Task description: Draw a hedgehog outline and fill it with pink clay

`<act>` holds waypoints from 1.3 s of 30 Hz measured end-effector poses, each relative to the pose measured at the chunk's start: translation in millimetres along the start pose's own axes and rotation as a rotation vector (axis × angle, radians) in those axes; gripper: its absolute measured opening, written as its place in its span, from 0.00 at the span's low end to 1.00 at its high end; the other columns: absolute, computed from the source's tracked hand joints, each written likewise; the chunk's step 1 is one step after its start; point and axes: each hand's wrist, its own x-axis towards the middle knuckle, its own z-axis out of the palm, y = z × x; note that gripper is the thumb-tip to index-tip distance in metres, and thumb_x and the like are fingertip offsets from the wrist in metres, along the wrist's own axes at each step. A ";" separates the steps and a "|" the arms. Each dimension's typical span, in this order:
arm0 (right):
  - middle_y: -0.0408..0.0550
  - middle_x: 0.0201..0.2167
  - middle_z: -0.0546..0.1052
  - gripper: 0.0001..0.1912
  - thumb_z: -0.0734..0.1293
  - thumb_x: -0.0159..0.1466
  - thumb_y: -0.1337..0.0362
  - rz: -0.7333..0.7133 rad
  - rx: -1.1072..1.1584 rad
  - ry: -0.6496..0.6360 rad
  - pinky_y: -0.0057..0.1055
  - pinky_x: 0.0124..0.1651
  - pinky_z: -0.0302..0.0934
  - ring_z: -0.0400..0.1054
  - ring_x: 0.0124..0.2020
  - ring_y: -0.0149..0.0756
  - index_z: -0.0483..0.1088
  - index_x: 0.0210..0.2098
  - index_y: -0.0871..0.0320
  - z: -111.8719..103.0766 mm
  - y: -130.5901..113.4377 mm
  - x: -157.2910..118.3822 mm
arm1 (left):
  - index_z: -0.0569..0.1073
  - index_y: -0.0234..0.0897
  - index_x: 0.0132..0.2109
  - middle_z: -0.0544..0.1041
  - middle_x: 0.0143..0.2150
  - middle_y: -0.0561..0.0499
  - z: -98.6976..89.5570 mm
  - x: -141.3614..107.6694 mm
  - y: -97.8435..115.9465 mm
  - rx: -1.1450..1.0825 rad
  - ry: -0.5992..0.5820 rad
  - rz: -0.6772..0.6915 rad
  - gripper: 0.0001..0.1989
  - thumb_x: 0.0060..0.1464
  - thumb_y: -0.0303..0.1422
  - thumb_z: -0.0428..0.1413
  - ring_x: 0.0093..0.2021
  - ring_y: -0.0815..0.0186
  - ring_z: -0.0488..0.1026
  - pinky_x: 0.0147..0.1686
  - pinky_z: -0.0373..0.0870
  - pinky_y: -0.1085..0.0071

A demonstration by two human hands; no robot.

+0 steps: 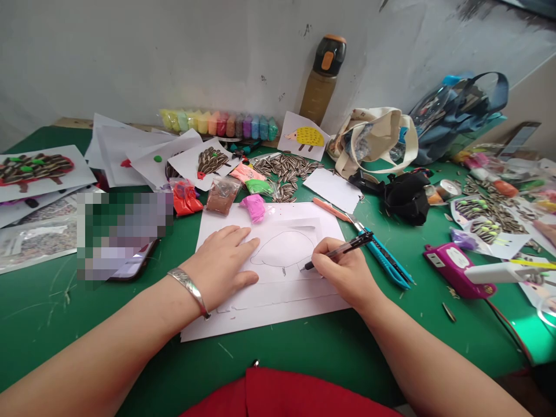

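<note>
My right hand [345, 272] is closed round a black pen [341, 249], its tip on or just above a white sheet of paper [278, 292]. On that sheet is a thin outline drawing [282, 249] of a rounded body with a small leg below it. My left hand [230, 260], wearing a silver bangle, lies flat with fingers spread on the sheet's left side. Several papers are stacked beneath. Packets of pink clay [254, 208], brown clay [223, 195] and red clay [186, 198] sit at the paper's far edge.
Sunflower seeds [289, 171] lie in a pile behind the paper. Blue tweezers [386, 258] rest at right, near a magenta device [460, 272]. A phone [139, 260] is at left. A bottle [324, 81] and a cloth bag [373, 139] stand by the wall. Another person's hand shows at far right.
</note>
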 end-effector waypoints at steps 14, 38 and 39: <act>0.38 0.19 0.65 0.07 0.63 0.56 0.68 -0.035 -0.015 0.067 0.28 0.26 0.54 0.58 0.23 0.30 0.66 0.22 0.56 0.1 3.7 1.9 | 0.70 0.31 0.57 0.65 0.60 0.36 3.0 0.0 -1.9 -0.029 0.028 0.007 0.26 0.54 0.38 0.60 0.61 0.46 0.60 0.58 0.61 0.52; 0.38 0.18 0.65 0.06 0.63 0.55 0.68 -0.024 0.000 0.034 0.27 0.25 0.52 0.57 0.23 0.29 0.66 0.21 0.57 1.0 0.8 1.0 | 0.69 0.32 0.58 0.65 0.61 0.36 3.2 0.2 -0.9 -0.031 0.019 -0.012 0.27 0.53 0.38 0.60 0.61 0.46 0.59 0.58 0.60 0.52; 0.38 0.18 0.65 0.06 0.63 0.55 0.68 -0.024 0.001 0.034 0.27 0.25 0.52 0.57 0.23 0.29 0.66 0.21 0.57 1.0 0.7 1.2 | 0.69 0.32 0.58 0.65 0.61 0.36 3.4 -0.2 -1.0 -0.029 0.020 -0.012 0.27 0.53 0.38 0.60 0.61 0.46 0.59 0.58 0.60 0.52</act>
